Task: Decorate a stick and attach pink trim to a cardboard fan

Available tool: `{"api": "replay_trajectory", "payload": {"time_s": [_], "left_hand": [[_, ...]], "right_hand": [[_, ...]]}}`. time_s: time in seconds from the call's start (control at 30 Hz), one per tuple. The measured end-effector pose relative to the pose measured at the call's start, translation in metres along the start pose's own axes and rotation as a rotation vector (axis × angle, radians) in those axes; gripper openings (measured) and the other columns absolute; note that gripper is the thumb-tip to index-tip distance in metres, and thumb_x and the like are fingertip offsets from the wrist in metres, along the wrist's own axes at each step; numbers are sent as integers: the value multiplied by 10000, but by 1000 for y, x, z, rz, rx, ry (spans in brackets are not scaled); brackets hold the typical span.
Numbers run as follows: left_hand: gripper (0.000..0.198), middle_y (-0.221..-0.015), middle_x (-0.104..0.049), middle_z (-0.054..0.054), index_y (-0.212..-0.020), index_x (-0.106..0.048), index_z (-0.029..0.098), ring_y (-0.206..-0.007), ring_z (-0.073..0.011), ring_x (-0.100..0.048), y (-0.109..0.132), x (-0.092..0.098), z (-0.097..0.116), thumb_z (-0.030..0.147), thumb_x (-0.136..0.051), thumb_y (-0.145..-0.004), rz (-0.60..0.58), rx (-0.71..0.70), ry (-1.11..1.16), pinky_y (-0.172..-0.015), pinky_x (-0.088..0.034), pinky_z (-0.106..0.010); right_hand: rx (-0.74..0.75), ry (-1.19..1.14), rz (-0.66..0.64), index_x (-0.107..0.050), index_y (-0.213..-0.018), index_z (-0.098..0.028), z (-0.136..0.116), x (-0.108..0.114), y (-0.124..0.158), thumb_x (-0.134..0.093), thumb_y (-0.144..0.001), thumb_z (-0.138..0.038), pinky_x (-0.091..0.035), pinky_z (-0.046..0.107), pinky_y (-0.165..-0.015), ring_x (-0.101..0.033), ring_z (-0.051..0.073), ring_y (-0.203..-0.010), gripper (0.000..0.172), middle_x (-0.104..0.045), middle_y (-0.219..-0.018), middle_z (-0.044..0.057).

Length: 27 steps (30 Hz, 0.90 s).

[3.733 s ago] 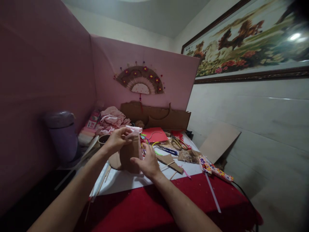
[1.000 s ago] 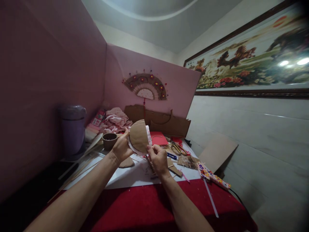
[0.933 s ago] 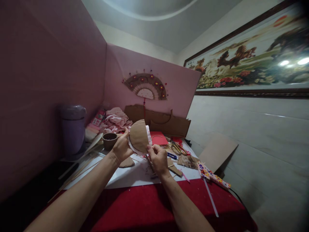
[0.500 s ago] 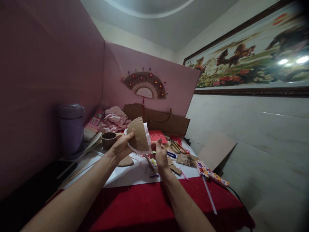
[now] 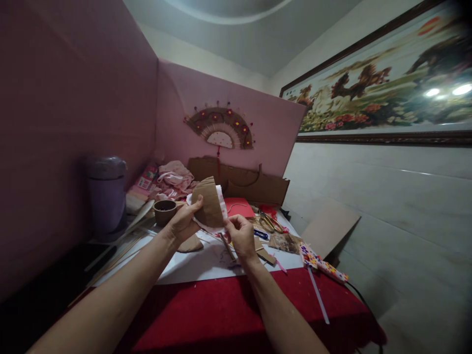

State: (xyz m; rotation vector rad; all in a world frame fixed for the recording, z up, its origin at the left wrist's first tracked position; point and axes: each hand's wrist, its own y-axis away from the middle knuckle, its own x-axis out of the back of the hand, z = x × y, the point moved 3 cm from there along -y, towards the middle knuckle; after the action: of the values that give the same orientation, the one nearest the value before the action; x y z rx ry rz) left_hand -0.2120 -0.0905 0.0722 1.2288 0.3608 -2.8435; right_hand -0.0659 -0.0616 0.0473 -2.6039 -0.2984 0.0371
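Note:
My left hand point(image 5: 185, 221) grips a curved piece of brown cardboard point(image 5: 209, 204) by its left side, thumb on the front. White cloth with pinkish marks point(image 5: 223, 202) backs the cardboard and sticks out past its right and lower edges. My right hand point(image 5: 241, 236) pinches the lower right corner of that cloth between thumb and fingers. Both hands hold the piece above the white-covered table. Below my left hand lies another rounded cardboard piece point(image 5: 191, 244).
A brown cup point(image 5: 165, 212) and a purple lidded bin point(image 5: 106, 199) stand left. Scissors point(image 5: 271, 223), a blue cutter point(image 5: 260, 234), and a flower-patterned glue gun point(image 5: 324, 265) with a cord lie right. A decorated fan point(image 5: 221, 127) hangs on the pink panel behind.
My right hand has turned inward, and its thumb and fingers have closed on the cloth's lower right corner. My left hand keeps its hold on the cardboard.

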Motion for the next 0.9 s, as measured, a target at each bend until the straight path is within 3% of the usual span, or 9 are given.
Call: {"api": "replay_trajectory", "payload": {"time_s": [0.2,0.4,0.63,0.8,0.9], "left_hand": [[160,-821,-721,-76,-957,-633,125,-710,-191,-670,-2,4,-2,185,-536,-845,14,-18,-38,-708,-560,-361],[169,-814,-717,-88,-954,-634,113,-701,-193,-667,-1,5,1,200,-552,-835,6,-5,-59,-699,-560,-350],[182,-849,-719,-87,-978,-630,124,-730,-202,-670,-1,4,-1,199,-569,-824,-20,0,-46,-738,-549,-381],[188,-883,-719,-90,-995,-625,131,-791,-211,-669,-4,8,-4,193,-557,-831,-34,15,-22,-786,-531,-396],[184,-872,-720,-90,-979,-634,127,-766,-210,-670,-4,6,-4,209,-563,-830,-46,0,-41,-755,-537,-373]], "right_hand": [[351,458,91,-546,-672,-184,-13,0,10,-531,-811,-227,-355,242,-588,-501,134,-595,146,-551,-617,-9],[432,539,52,-563,-717,-183,-15,-1,13,-506,-843,-219,-343,239,-632,-515,142,-668,143,-571,-691,4],[227,375,62,-515,-644,-184,-10,3,6,-346,-913,-461,-312,227,-516,-444,118,-521,421,-489,-538,-28],[-82,28,-4,-540,-694,-173,2,-1,0,-327,-797,-692,-340,217,-397,-483,119,-438,571,-518,-521,-18],[-215,-101,-103,-538,-712,-169,6,-7,0,-539,-665,-689,-355,202,-337,-528,121,-421,522,-565,-573,-11]]}}
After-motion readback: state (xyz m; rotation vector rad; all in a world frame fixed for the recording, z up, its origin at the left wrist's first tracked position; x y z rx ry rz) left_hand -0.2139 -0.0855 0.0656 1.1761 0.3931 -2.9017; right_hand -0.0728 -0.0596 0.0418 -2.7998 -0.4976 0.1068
